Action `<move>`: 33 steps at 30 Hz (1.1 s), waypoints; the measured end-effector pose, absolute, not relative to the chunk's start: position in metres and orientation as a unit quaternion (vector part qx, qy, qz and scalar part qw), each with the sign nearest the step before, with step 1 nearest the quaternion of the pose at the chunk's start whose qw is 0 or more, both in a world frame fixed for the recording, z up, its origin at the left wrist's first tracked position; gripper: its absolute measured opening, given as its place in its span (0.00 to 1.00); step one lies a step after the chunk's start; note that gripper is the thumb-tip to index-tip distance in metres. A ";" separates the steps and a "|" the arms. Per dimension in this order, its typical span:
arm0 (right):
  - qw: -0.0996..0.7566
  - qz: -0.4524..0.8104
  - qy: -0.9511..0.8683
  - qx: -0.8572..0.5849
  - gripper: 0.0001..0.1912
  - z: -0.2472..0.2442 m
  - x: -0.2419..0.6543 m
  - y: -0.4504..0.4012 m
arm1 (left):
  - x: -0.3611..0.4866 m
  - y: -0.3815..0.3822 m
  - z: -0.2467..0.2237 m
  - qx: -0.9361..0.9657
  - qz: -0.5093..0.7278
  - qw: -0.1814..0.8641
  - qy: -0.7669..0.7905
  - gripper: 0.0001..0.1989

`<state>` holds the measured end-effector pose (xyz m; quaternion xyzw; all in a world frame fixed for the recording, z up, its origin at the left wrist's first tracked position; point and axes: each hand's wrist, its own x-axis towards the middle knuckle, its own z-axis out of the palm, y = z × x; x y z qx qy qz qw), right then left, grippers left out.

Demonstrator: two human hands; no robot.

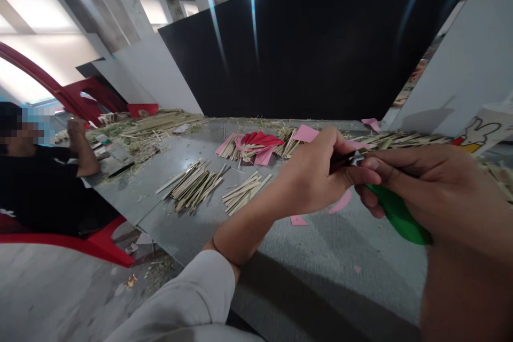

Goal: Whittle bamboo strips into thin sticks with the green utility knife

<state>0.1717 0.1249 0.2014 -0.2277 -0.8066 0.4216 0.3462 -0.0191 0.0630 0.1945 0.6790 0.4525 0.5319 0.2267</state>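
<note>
My right hand (pixel 433 187) is closed around a tool with a green handle (pixel 401 219). A small shiny metal part (pixel 356 158) shows at the fingertips, and the tool's exact kind is hidden. My left hand (pixel 316 171) meets it there, thumb and fingers pinched around something dark and thin, mostly covered by the fingers. Both hands are above the grey table (pixel 320 262). Beyond the left hand lies pink paper (pixel 305 133), and below it are pink scraps (pixel 298 220).
Two bundles of cut stalks, a larger one (pixel 195 186) and a smaller one (pixel 245 192), lie left of my forearm. Behind them is a red folded paper piece (pixel 262 140). A black panel (pixel 304 48) borders the back. A person (pixel 44 181) sits at left.
</note>
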 end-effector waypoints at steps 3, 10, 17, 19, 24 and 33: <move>0.317 0.472 -0.793 -0.217 0.30 0.200 0.172 0.128 | -0.018 0.059 0.196 0.685 0.521 0.208 0.464 0.27; 0.342 0.483 -0.776 -0.221 0.31 0.201 0.163 0.125 | -0.019 0.057 0.198 0.693 0.497 0.147 0.501 0.22; 0.438 0.455 -0.724 -0.278 0.25 0.200 0.153 0.112 | -0.021 0.063 0.195 0.675 0.506 0.133 0.521 0.26; 0.420 0.455 -0.739 -0.265 0.25 0.200 0.155 0.116 | -0.021 0.064 0.194 0.677 0.516 0.156 0.502 0.26; 0.334 0.517 -0.761 -0.206 0.28 0.200 0.160 0.128 | -0.022 0.064 0.193 0.668 0.521 0.197 0.493 0.29; 0.338 0.525 -0.763 -0.168 0.27 0.197 0.162 0.131 | -0.021 0.060 0.195 0.650 0.542 0.245 0.473 0.29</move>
